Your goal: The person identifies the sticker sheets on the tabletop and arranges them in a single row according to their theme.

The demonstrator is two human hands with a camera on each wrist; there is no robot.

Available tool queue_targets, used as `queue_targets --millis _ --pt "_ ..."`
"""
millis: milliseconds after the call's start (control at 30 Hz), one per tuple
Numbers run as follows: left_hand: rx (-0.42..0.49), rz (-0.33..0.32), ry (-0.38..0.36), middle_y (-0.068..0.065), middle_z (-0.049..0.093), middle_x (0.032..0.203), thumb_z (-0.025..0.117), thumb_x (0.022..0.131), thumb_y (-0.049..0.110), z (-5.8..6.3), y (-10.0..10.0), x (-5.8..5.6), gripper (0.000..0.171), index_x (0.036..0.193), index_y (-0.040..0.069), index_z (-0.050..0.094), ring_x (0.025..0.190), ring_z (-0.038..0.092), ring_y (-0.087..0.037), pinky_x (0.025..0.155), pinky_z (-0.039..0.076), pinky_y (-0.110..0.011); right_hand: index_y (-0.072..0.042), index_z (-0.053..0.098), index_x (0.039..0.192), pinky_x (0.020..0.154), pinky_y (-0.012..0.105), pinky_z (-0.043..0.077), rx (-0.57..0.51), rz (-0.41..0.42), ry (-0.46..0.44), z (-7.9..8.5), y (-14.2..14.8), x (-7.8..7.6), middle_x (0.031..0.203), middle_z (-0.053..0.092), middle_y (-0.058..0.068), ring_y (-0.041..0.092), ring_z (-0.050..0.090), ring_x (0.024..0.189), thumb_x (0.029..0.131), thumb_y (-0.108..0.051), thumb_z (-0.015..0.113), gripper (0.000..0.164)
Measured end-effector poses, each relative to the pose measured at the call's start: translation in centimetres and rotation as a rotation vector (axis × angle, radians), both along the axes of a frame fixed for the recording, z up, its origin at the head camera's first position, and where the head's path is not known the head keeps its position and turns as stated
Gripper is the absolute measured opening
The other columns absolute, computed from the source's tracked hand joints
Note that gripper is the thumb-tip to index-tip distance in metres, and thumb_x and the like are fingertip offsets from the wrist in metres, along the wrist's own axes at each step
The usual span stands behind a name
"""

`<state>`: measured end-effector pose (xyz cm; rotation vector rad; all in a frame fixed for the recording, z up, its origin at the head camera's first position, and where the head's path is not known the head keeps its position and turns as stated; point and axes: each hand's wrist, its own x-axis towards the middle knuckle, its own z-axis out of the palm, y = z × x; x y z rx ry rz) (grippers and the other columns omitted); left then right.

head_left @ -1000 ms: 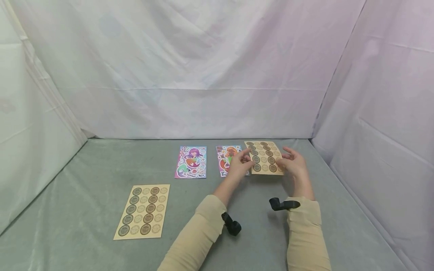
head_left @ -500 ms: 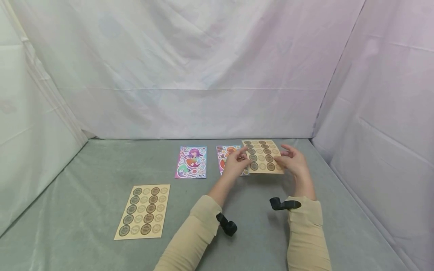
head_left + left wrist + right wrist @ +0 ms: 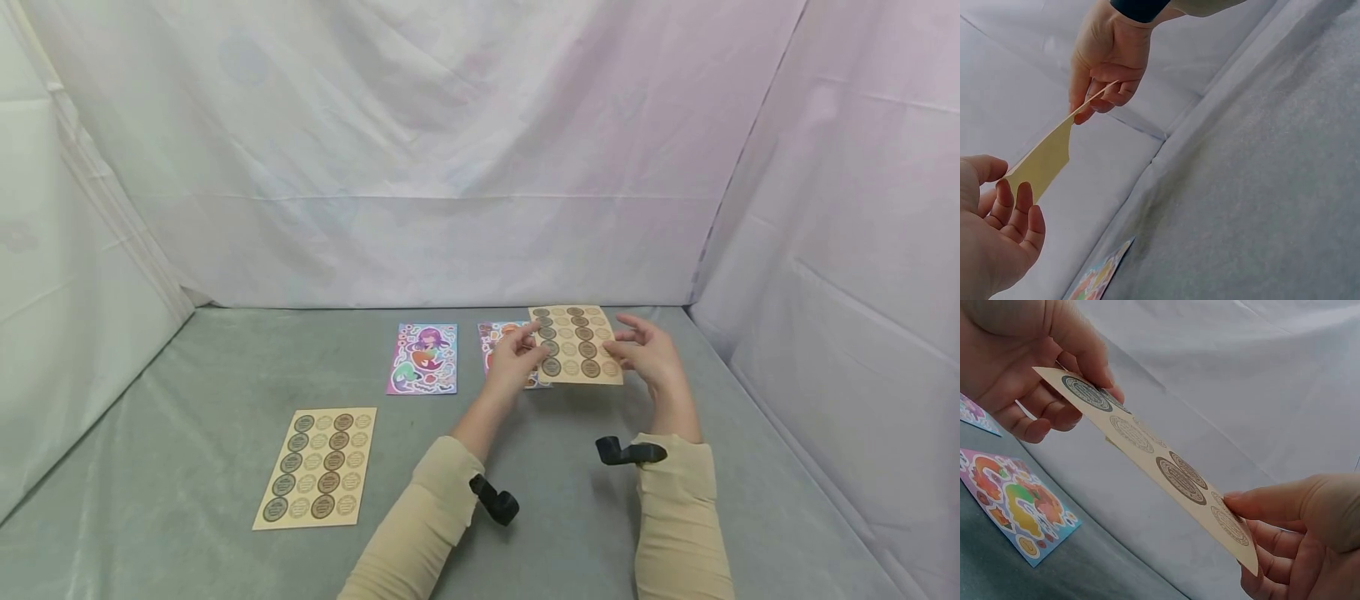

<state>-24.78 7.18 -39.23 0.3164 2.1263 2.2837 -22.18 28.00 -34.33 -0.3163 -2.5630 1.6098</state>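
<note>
Between both hands, raised off the table, is a tan sticker sheet (image 3: 576, 343) printed with rows of round seal stickers. My left hand (image 3: 513, 360) pinches its left edge, thumb on the printed face and fingers behind. At the right edge my right hand (image 3: 651, 357) pinches it the same way, as the right wrist view shows with the sheet (image 3: 1147, 456) seen at a slant. In the left wrist view only the plain back of the sheet (image 3: 1047, 159) shows. Behind the left hand lies a mermaid sticker sheet (image 3: 491, 335), partly hidden by that hand and the raised sheet.
Another tan sheet of round stickers (image 3: 315, 468) lies flat at the front left. A purple-haired mermaid sticker sheet (image 3: 422, 360) lies at the back middle. White cloth walls (image 3: 450, 250) rise behind and at both sides of the grey table (image 3: 225, 358).
Both hands keep hold of the tan sheet. It has shifted slightly left and up, covering more of the mermaid sheet behind. The left forearm has moved left; the other sheets stay put.
</note>
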Motion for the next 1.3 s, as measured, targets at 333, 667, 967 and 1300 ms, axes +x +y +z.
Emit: queue_targets --millis 333,667,967,1300 --pt "0.043 -0.014 0.046 0.0 0.054 0.086 0.067 0.084 0.001 1.6 -1.3 0.5 0.048 0.131 0.005 0.058 0.075 0.051 -0.009 0.066 0.044 -0.017 -0.014 0.038 0.148 0.07 0.029 0.053 -0.005 0.038 0.02 0.6 -0.6 0.0 0.112 0.058 0.013 0.018 0.06 0.086 0.088 -0.014 0.071 0.069" --pt "0.052 -0.018 0.042 -0.004 0.056 0.096 0.067 0.081 -0.001 1.6 -2.2 0.4 0.052 0.132 0.009 0.058 0.077 0.059 -0.011 0.065 0.051 -0.02 -0.009 0.039 0.147 0.071 0.029 0.055 -0.119 0.133 0.028 1.0 -0.9 0.2 0.122 0.051 0.018 0.013 0.063 0.076 0.086 -0.004 0.07 0.068" --pt "0.043 -0.062 0.019 -0.009 0.055 0.11 0.068 0.081 -0.002 2.0 -3.4 0.7 0.055 0.134 0.01 0.057 0.08 0.063 -0.013 0.066 0.053 -0.023 -0.013 0.04 0.147 0.072 0.029 0.055 -0.121 0.168 0.049 0.9 -1.3 0.1 0.133 0.049 0.016 0.016 0.064 0.082 0.085 -0.006 0.071 0.07" --pt "0.038 -0.101 -0.038 -0.012 0.057 0.116 0.065 0.082 -0.004 2.6 -4.7 1.3 0.055 0.134 0.012 0.057 0.076 0.064 -0.012 0.066 0.053 -0.025 -0.009 0.039 0.146 0.07 0.028 0.054 -0.144 0.268 0.102 0.6 -1.7 0.1 0.135 0.045 0.016 0.017 0.063 0.084 0.085 -0.004 0.07 0.069"
